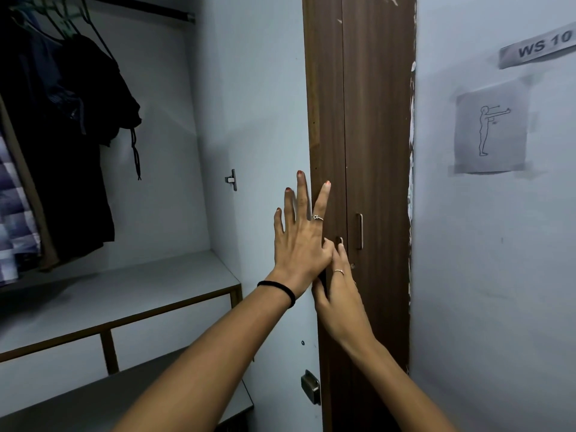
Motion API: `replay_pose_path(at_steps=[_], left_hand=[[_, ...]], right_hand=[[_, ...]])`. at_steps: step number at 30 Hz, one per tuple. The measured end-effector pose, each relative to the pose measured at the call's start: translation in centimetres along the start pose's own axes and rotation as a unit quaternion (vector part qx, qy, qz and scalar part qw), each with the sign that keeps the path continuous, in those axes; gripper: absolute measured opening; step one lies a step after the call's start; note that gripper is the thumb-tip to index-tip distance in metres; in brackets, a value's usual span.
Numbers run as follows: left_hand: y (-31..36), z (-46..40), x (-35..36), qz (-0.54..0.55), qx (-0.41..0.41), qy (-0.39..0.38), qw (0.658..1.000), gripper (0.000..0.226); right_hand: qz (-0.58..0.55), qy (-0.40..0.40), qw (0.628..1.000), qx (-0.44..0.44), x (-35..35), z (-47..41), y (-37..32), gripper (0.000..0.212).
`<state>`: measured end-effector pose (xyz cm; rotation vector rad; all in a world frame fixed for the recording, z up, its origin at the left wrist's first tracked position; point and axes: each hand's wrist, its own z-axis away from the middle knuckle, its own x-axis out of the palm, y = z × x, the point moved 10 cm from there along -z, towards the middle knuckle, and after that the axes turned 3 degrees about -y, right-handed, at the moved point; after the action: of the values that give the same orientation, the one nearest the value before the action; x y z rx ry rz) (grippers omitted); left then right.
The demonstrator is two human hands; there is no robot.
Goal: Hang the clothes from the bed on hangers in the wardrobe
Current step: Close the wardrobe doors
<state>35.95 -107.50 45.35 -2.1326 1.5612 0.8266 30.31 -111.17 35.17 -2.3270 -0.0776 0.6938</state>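
The wardrobe stands open on the left, with dark clothes (78, 126) hanging from green hangers (67, 24) on its rail (149, 9). A checked garment (15, 213) shows at the far left edge. My left hand (299, 235), with a black band on the wrist, lies flat with spread, straight fingers against the edge of the brown wardrobe door (327, 104). My right hand (339, 294) rests just below it on the same door, its fingers stretched up toward a small handle. Neither hand holds anything. The bed is out of view.
Grey shelves (131, 285) run under the hanging clothes. The white panel (255, 120) carries a small latch (232, 179) and a metal catch (310, 387) lower down. A second brown door with a handle (360, 231) is closed. Paper signs (491, 129) hang on the right wall.
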Motion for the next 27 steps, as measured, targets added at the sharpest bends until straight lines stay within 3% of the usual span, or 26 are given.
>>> replay_pose_path(at_steps=[13,23,27], left_hand=[[-6.6,5.1,-5.5,-0.02,-0.013,0.018,1.0,0.097],[-16.1,10.3,-10.5,-0.142,-0.011,0.064,0.988,0.081],[-21.5,11.8,-11.8,-0.173,-0.054,0.055,0.982,0.072]], right_hand=[[0.019,-0.09,0.994,-0.067,5.9,2.1,-4.9,0.062],[-0.103,-0.118,0.979,-0.131,15.8,2.5,-12.4,0.071],[-0.137,-0.162,0.97,-0.121,21.0,3.0,-15.3,0.072]])
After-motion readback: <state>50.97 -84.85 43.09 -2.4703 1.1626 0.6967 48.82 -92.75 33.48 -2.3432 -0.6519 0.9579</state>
